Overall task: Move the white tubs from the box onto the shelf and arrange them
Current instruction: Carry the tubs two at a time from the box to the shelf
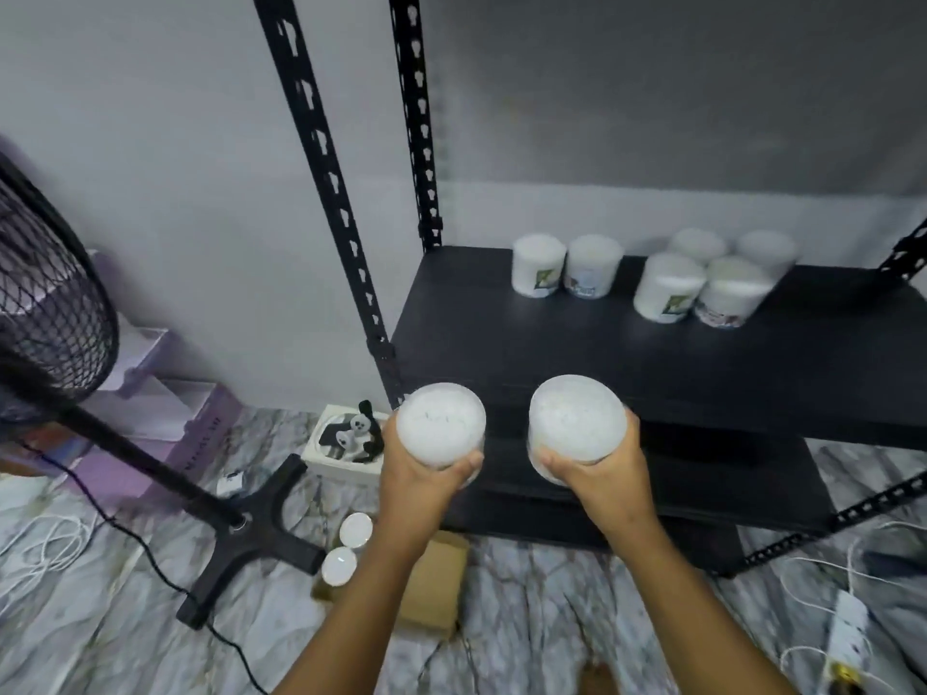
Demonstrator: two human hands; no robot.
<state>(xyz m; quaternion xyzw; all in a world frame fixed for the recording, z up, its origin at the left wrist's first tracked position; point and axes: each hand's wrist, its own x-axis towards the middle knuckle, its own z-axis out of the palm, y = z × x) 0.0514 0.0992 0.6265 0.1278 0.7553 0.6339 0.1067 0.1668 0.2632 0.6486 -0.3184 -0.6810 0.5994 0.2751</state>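
Both hands were loaded: the left hand [426, 474] curled round a white tub [441, 424], thumb across its near side, and the right hand [597, 469] gripped a second tub [578, 427] the same way, both upright with their lids toward the camera and held just in front of the shelf's [552, 338] near edge. At about seven o'clock from the left tub, the box [436, 584] sat on the floor, partly hidden by the left forearm, with two more tubs [348, 549] visible at its left end. On the shelf, toward one o'clock from the hands, a pair of tubs [567, 265] stood side by side, and further right, at two o'clock, a cluster of four [712, 278] sat touching. By my reading, this was the carry step, midway through the job. Next, the two held tubs would need setting down upright on the bare front deck, or beside the pair, with grips released one at a time; the box tubs remained to fetch.
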